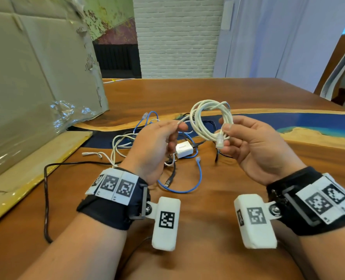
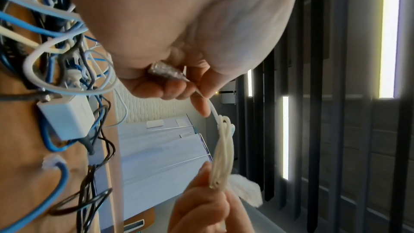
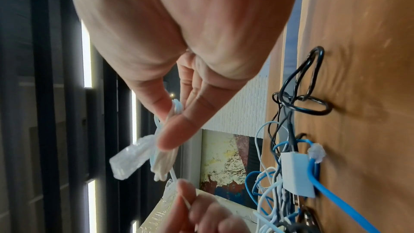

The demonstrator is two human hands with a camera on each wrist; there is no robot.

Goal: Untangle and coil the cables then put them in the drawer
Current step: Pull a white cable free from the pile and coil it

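White cable (image 1: 208,120), wound into a loose coil, hangs above the wooden table (image 1: 248,93), pinched at its lower edge by the right hand (image 1: 256,146) beside a clear plug (image 1: 220,141). The left hand (image 1: 155,146) pinches its free end, apparently the other plug (image 2: 168,72). Blue cable (image 1: 198,178), black cable (image 1: 46,199) and a white charger (image 1: 184,151) lie tangled below

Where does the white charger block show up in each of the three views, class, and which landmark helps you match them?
Head: the white charger block lies on the table, centre, between the hands, amid loose cables.
Left wrist: left side, mid-height, on the wood.
Right wrist: lower right, against the wood.
Shared landmark: the blue cable curving beside the block.
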